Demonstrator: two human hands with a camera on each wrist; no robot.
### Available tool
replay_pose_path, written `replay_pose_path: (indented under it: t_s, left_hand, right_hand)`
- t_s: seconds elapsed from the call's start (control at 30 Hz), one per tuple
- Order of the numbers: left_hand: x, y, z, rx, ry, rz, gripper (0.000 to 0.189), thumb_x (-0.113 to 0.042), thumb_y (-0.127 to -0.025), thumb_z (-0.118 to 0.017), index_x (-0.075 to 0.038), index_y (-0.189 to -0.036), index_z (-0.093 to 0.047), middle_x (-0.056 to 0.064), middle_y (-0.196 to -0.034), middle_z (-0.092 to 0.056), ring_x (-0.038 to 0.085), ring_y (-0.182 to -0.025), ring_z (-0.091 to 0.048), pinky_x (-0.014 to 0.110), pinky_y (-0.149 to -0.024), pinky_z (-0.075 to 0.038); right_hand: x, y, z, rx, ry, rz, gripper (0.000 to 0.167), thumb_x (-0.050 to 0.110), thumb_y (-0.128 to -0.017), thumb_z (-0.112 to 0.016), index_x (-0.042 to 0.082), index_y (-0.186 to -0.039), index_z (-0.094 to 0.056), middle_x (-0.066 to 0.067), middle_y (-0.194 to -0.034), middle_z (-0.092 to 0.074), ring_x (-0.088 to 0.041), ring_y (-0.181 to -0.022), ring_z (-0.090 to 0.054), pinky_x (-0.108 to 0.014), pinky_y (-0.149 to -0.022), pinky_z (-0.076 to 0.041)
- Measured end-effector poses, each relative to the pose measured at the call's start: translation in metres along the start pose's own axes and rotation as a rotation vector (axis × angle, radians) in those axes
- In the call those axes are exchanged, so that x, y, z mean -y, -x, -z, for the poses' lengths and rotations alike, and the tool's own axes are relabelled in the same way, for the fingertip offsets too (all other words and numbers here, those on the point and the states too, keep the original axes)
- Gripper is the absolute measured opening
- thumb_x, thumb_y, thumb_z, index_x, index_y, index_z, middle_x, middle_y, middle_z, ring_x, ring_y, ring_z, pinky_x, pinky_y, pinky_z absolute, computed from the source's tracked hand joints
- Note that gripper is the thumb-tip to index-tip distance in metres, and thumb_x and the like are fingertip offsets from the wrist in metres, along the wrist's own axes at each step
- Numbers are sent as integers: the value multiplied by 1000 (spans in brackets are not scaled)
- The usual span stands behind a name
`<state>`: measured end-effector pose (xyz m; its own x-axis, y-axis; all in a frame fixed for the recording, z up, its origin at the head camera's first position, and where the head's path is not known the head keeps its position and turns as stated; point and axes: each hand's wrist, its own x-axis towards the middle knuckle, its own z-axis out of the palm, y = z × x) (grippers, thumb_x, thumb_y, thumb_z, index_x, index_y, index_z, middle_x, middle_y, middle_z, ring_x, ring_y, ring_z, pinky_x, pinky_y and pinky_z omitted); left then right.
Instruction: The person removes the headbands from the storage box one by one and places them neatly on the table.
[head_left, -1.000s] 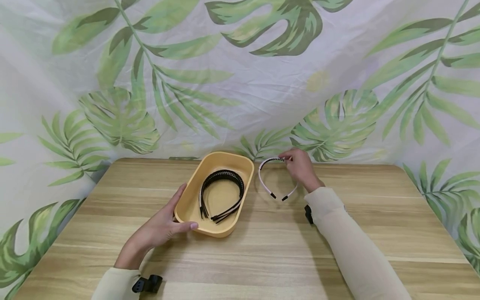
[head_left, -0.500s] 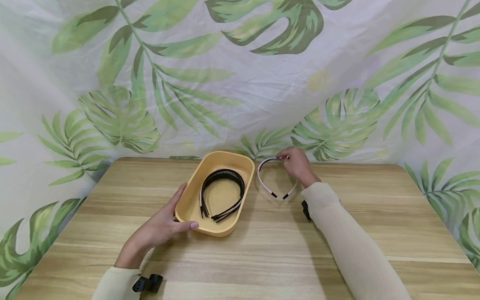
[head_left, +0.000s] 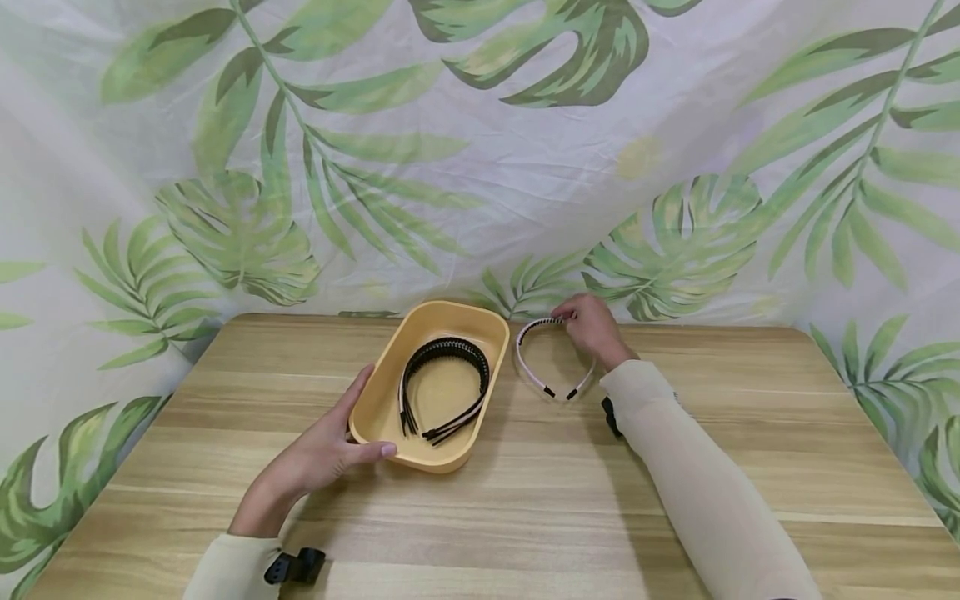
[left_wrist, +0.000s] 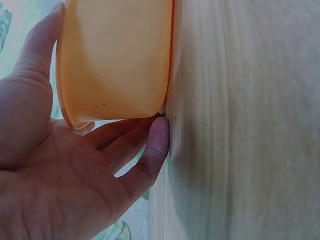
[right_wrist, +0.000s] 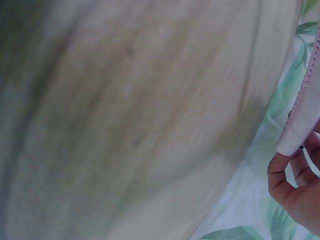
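Note:
My left hand [head_left: 318, 457] holds a yellow plastic bin [head_left: 423, 312] at its near left corner, thumb over the rim and fingers along the outer side. In the left wrist view the bin's wall [left_wrist: 117, 55] stands between thumb and fingers, close to the tabletop. Inside the bin lie several nested hair bands [head_left: 450, 346], mostly black, with ridged tops. Right of the bin, my right hand [head_left: 596, 327] pinches the top of a pale pink hair band [head_left: 532, 377]. Its black tips point toward me. In the right wrist view, fingers grip this band's ridged white-pink strip [right_wrist: 302, 117].
A wood-grain table [head_left: 555, 517] lies under everything, its back edge against a hanging leaf-print cloth [head_left: 525, 175]. A black wrist mount [head_left: 296, 569] sits at the left sleeve, and another [head_left: 612, 417] at the right.
My right hand has shifted slightly left and away from me with the pale pink hair band, then barely moved. The left hand and the bin hold their place.

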<state>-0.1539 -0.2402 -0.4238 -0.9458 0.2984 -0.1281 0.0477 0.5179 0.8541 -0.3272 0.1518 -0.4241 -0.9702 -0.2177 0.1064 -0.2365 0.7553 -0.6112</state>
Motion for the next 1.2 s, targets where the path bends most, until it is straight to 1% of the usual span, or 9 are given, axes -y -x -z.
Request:
replay_pose_path:
  t_s: [0.07,0.23,0.4,0.67,0.8,0.9,1.07,1.2]
  left_hand:
    - [0,0,0,1,4,-2,125,-26,-87,-87,-23,-170,5,29,-173,-9,45,-147,-40,66,-122,-19]
    - [0,0,0,2,10,-6,125,-26,-87,-87,-23,-170,5,29,-173,-9,45,-147,-39,66,-122,-19]
    - [0,0,0,4,10,-5,124,-26,-87,-87,-22,-170,5,28,-174,-8,44,-147,-41,66,-121,-20]
    - [-1,1,0,3,-6,-2,123,-26,-88,-86,-23,-170,5,28,-173,-9,41,-142,-48,63,-120,-24]
    - [-2,1,0,4,-7,-3,122,-26,-89,-86,-23,-170,6,29,-173,-9,44,-143,-47,64,-120,-24]
    - [-3,1,0,5,-5,-2,122,-25,-89,-86,-23,-170,6,29,-173,-8,45,-145,-46,65,-121,-23]
    - [-3,1,0,4,-5,-2,122,-25,-89,-86,-23,-170,6,28,-173,-9,44,-144,-47,65,-121,-23]
    - [-3,1,0,4,0,0,122,-25,-89,-86,-23,-170,6,29,-173,-9,44,-143,-47,65,-121,-23]
  right_hand:
    - [-1,-1,-1,4,1,0,40,-14,-91,-48,-2,-112,-80,-22,-119,-74,-34,-107,-65,-45,-91,-54]
    - [-5,-3,-2,5,22,-1,39,-14,-90,-49,-2,-111,-80,-22,-117,-75,-35,-108,-66,-45,-92,-54]
    - [-9,-5,-2,19,40,-15,40,-14,-91,-49,-2,-110,-80,-21,-114,-76,-32,-105,-66,-41,-88,-53]
    - [-9,-6,-3,36,44,-8,39,-14,-92,-48,-2,-111,-81,-21,-109,-75,-31,-99,-65,-37,-83,-52]
    - [-9,-6,-3,50,53,-22,39,-12,-94,-49,-1,-112,-81,-20,-111,-75,-29,-98,-64,-35,-81,-50]
    - [-9,-6,-3,57,65,-25,39,-12,-93,-49,0,-112,-81,-20,-112,-75,-29,-99,-64,-35,-82,-49]
    - [-9,-6,-2,68,71,-31,41,-13,-91,-48,0,-113,-81,-20,-115,-75,-31,-104,-66,-36,-85,-51]
    - [-9,-7,-2,77,72,-39,42,-13,-91,-47,1,-113,-81,-20,-117,-75,-30,-104,-65,-34,-82,-49]
